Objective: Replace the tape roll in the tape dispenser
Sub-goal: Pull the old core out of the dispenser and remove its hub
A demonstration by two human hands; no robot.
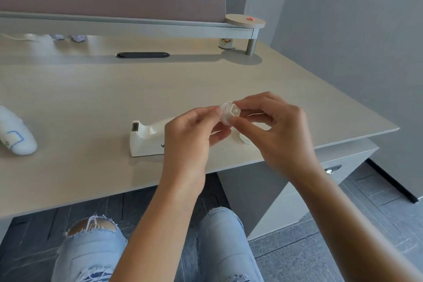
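A white tape dispenser (146, 139) stands on the light wooden desk (91, 98), its cutter end pointing left; my left hand hides its right half. Both hands are raised just above the desk behind the dispenser. Between the fingertips of my left hand (190, 135) and my right hand (274, 130) I hold a small white plastic tape spool (230, 113) with a hexagonal hub. A pale round piece (245, 138), possibly a tape roll, lies on the desk under my right hand and is mostly hidden.
A white pouch with a blue outline (16, 135) lies at the left edge. A raised shelf (137, 27) with a round wooden disc (246, 21) runs along the back, with a small jar (225, 43) under it. A dark cable grommet (142, 54) is behind. The desk's front edge is near my knees.
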